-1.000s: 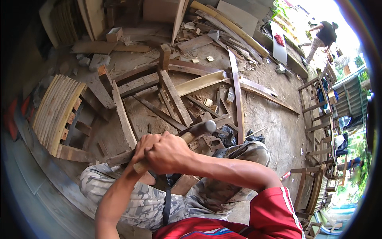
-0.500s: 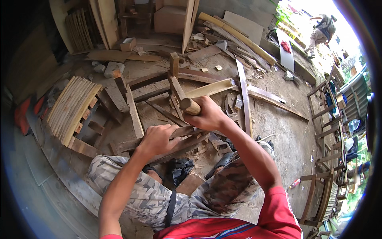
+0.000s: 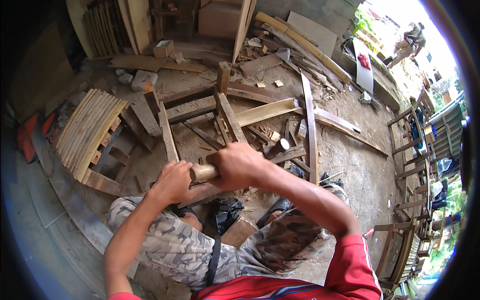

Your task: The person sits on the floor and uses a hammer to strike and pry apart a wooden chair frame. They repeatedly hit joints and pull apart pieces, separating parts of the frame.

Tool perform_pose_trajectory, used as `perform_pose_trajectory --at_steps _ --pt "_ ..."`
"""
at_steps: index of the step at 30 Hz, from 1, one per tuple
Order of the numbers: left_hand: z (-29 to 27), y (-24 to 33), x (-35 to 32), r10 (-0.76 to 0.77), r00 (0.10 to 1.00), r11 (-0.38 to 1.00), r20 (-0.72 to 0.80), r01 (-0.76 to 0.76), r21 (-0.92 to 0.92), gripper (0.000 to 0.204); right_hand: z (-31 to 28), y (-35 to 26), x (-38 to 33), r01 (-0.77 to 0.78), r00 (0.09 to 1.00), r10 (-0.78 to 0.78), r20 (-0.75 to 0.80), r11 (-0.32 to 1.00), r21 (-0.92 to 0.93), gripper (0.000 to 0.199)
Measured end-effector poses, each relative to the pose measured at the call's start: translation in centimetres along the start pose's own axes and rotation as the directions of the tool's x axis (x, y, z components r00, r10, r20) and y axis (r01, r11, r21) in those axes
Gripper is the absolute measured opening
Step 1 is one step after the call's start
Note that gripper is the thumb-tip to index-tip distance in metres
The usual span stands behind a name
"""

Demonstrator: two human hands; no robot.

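Note:
My right hand is closed around the pale wooden handle of a hammer. Its dark head points away from me, just above a heap of short wood offcuts. My left hand lies just left of the handle's butt, fingers curled over a dark wooden slat that runs across in front of my knees. I sit low, with camouflage trousers and a sandal below my hands.
A slatted wooden panel lies at the left. Long planks and a frame of dark rails lie on the dirt ahead. Chair frames stand at the right. Another person is far off at the top right.
A second ago both hands were together on the handle. My right hand then swung the hammer up and away, and it has now come back down beside my left hand, which stays on the slat.

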State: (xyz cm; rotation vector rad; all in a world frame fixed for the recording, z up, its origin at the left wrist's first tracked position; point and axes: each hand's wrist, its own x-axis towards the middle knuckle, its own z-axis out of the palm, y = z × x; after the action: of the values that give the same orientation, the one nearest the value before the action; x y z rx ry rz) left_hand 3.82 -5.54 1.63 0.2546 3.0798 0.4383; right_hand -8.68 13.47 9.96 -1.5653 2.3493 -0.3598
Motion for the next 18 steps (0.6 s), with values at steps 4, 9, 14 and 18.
perform_pose_trajectory --at_steps 4,9,14,18 --pt "-1.0 -1.4 0.1 0.104 0.989 0.994 0.106 -0.101 -0.036 0.054 0.5 -1.0 -0.4 -0.029 0.998 0.031 -0.051 0.999 0.042 0.025" --pt "-1.1 -1.7 0.6 0.145 0.962 0.987 0.233 -0.126 -0.097 0.047 1.7 -2.3 -1.8 -0.007 0.997 0.007 0.07 1.0 0.001 0.024" --pt "-0.3 -1.8 0.9 0.178 0.958 0.978 0.223 -0.147 -0.148 0.043 4.5 -2.3 -1.1 0.115 0.989 -0.107 0.1 0.99 -0.079 0.023" --pt "-0.3 -2.2 0.7 0.224 0.963 0.968 0.152 -0.202 -0.147 0.041 4.7 -2.6 -1.4 0.172 0.984 -0.163 0.077 0.976 -0.135 0.022"
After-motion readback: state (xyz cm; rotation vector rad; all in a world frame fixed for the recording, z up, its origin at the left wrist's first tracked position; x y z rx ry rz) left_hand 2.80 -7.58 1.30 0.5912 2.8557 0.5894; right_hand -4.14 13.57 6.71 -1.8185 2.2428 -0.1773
